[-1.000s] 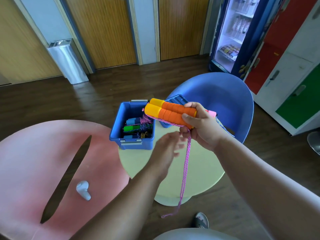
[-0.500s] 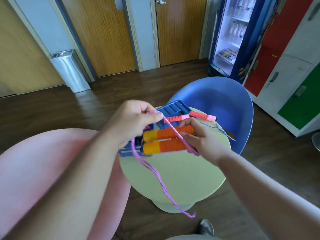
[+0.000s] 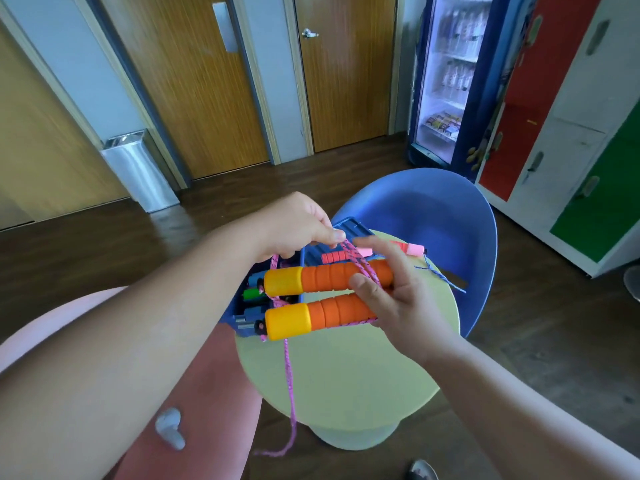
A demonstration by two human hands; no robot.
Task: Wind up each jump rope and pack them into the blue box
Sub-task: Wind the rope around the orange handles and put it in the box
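My right hand (image 3: 394, 299) holds two orange jump-rope handles (image 3: 329, 292) with yellow caps side by side above the round table (image 3: 346, 368). Its thumb presses the pink cord against the upper handle. My left hand (image 3: 294, 223) pinches that pink cord (image 3: 289, 382) just above the handles; the loose end hangs down past the table's edge. Behind the handles sits the blue box (image 3: 239, 317), mostly hidden, with several wound ropes inside. A second rope with red and pink handles (image 3: 408, 249) lies on the table beyond, next to the blue lid (image 3: 349, 228).
A blue chair (image 3: 433, 216) stands behind the pale green table. A pink chair (image 3: 207, 393) is at the left with a small grey object (image 3: 169, 427) on its seat. Doors, a metal bin (image 3: 138, 171), a drinks fridge and coloured lockers line the walls.
My left hand has carried the pink cord over the handles from left to right, adding a turn. The hanging tail has shortened and swung under the handles.
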